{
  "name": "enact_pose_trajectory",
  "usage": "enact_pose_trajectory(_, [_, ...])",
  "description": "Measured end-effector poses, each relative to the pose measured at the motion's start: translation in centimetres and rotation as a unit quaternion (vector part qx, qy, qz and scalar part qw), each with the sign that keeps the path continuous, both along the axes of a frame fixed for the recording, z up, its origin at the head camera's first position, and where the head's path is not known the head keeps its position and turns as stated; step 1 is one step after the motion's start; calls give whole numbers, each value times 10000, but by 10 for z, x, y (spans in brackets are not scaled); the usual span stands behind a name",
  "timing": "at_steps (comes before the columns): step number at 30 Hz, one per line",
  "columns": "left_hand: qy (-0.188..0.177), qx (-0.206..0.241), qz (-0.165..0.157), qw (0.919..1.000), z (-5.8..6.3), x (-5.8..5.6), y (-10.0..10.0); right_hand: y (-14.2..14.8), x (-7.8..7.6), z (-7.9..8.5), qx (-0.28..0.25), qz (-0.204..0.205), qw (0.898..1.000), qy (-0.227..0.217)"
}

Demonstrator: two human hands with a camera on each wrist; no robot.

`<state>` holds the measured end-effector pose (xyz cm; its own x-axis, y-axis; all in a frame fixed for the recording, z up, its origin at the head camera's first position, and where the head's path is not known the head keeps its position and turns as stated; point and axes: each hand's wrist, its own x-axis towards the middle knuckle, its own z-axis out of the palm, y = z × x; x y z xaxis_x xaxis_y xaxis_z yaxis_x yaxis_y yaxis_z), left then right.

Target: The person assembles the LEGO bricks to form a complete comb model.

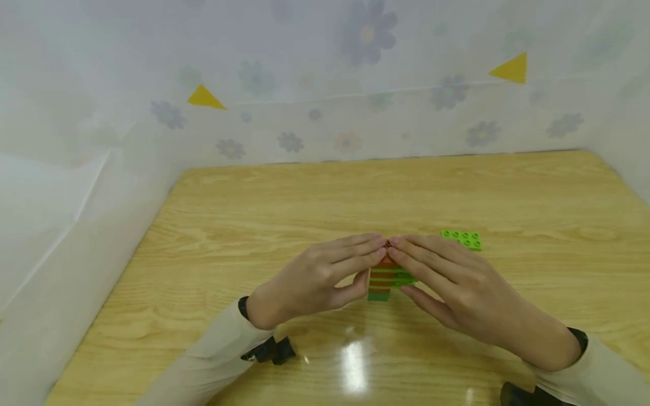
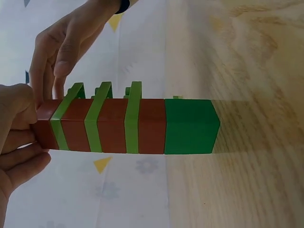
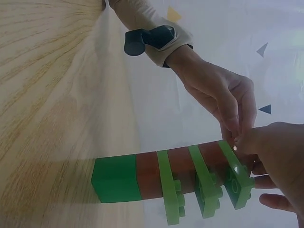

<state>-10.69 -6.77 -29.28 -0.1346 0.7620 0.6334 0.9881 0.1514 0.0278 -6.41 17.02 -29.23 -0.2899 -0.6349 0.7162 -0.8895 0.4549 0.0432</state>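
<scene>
A tower of toy building bricks (image 1: 380, 280) stands upright on the table. Its base is a dark green brick (image 2: 191, 126); above that, brown bricks alternate with thin light green plates (image 2: 132, 119), which jut out to the right in the head view. My left hand (image 1: 320, 273) holds the top brown brick (image 2: 46, 126) with its fingertips, from the left side. From the right, my right hand (image 1: 459, 282) grips the same brick, its fingertips meeting the left ones over the tower's top. In the head view the fingers cover most of that brick.
A loose light green plate with studs (image 1: 475, 242) lies on the wooden table (image 1: 254, 208), partly behind my right hand. A white flower-patterned sheet (image 1: 315, 67) with yellow triangles rises along the table's back edge. Black wrist devices sit at both sleeves.
</scene>
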Motion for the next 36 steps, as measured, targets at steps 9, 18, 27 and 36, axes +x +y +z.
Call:
enact_pose_trajectory(9, [-319, 479, -185, 9982, -6, -4, -2, -2, 0, 0, -28, -49, 10000, 55])
enact_pose_trajectory(18, [-2418, -1138, 1421, 9531, -18, -4, -3, 1, -3, -6, -67, -69, 9999, 94])
enact_pose_trajectory(27, [-2543, -1631, 1605, 9397, -14, -8, 3, 2, -4, -9, -45, -1, 9999, 96])
enact_pose_trajectory(36, [-2597, -1490, 1407, 9437, -15, -9, 4, 2, -3, -9, 81, 27, 9999, -101])
